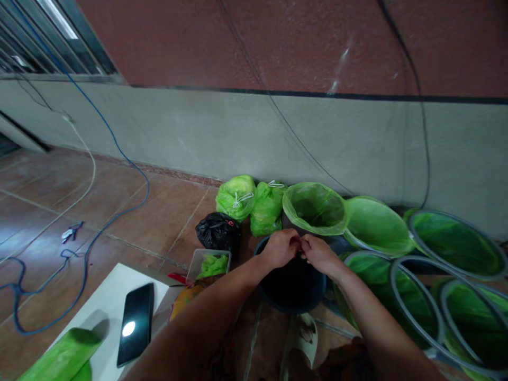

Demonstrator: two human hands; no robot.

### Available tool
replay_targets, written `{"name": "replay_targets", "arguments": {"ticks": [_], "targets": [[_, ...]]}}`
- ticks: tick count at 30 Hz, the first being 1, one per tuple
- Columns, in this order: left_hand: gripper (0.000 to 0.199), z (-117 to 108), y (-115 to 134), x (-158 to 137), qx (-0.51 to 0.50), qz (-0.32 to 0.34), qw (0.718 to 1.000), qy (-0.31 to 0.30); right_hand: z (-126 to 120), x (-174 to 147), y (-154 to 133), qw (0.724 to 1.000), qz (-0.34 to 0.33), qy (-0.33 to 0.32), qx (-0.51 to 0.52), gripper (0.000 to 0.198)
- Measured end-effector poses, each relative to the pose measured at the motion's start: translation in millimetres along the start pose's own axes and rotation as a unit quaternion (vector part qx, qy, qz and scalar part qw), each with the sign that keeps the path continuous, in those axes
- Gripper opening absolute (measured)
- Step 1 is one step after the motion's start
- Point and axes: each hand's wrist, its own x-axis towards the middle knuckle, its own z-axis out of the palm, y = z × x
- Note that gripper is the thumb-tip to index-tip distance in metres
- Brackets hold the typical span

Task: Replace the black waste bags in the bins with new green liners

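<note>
While two hands meet over it, one dark bucket (293,308) stands at the lower centre of the frame. The left hand (281,247) and the right hand (319,255) both have bent fingers, nearly closed, their tips almost touching above the bucket; I cannot tell what, if anything, they grasp. Just above, one bin (315,232) wears a green liner (339,214). To the right are more green-lined bins (379,248), at least four, their rims overlapping too much for a sure count. Left of the bucket's top sit two tied green bags (237,196), each with a white tie, then one black bag (217,231) and, below it, one clear tub (191,266) with green plastic (213,265) inside. One phone (135,323) and one green roll (59,357) lie on a white surface (113,288), lower left. One blue cord (119,144) and one white cord (94,172) cross the left side.
</note>
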Motion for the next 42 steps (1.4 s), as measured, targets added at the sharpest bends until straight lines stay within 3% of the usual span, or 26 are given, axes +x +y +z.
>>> {"name": "replay_targets", "arguments": {"ticks": [8, 19, 27, 31, 37, 42], "targets": [[0.016, -7.3, 4.9, 0.0, 0.035, 0.036, 0.998, -0.041, 2.5, -1.3, -6.2, 0.999, 0.039, -0.014, -0.03, 0.023], [0.016, -7.7, -1.2, 1.1, 0.125, 0.063, 0.987, -0.08, 3.7, 0.9, -7.9, 0.99, 0.043, 0.0, -0.136, 0.024], [0.019, -10.6, 2.1, 0.8, 0.15, -0.007, 0.981, -0.12, 7.7, 3.4, -3.5, 0.973, 0.078, 0.026, -0.215, 0.025], [0.024, -10.1, 0.4, -0.8, 0.158, -0.015, 0.981, -0.111, 5.7, 3.3, -3.5, 0.971, 0.094, 0.025, -0.219, 0.027], [0.031, -10.2, -4.6, 2.3, 0.174, -0.024, 0.975, -0.136, 5.6, 6.6, -2.8, 0.971, 0.089, 0.025, -0.219, 0.026], [0.033, -8.0, -14.0, 0.3, 0.185, -0.092, 0.965, -0.163, 0.9, 8.0, -0.8, 0.975, 0.035, -0.003, -0.217, 0.026]]}}
